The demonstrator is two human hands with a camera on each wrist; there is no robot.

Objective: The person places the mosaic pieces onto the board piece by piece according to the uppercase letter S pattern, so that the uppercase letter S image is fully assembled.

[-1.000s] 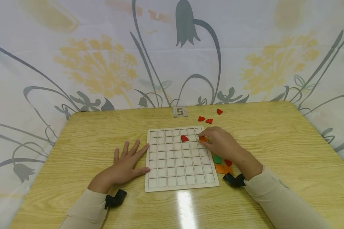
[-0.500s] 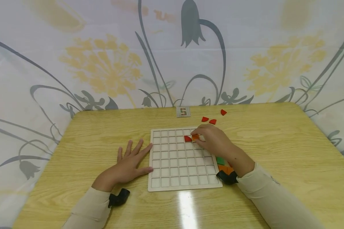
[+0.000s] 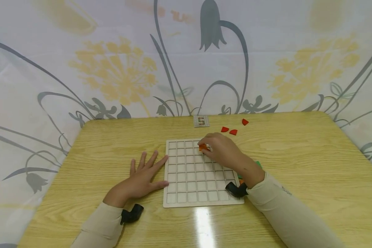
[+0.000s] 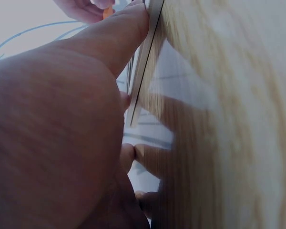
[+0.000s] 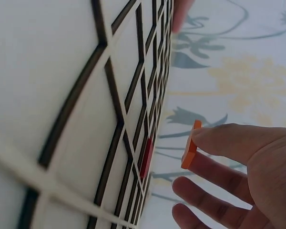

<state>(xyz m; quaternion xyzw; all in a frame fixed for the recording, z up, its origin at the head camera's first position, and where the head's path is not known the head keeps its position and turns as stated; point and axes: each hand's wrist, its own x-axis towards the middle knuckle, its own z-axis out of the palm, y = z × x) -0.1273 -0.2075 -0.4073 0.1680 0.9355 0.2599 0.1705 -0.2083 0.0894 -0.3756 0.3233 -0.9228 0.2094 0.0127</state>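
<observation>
Surface [image 3: 111, 144] is carrying the board [image 3: 199, 176]; left grip [image 3: 139, 179] is lying spread, touching its left edge; right grip [image 3: 221, 150] is pinching the tile [image 5: 190, 151] above the far cells. Tile is looking light, stiff, perhaps slick; opposite edges are probably offering best hold.

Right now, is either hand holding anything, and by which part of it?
The right hand pinches an orange tile, apparently by its edges; the left hand holds nothing, only touching the gridded board.
</observation>
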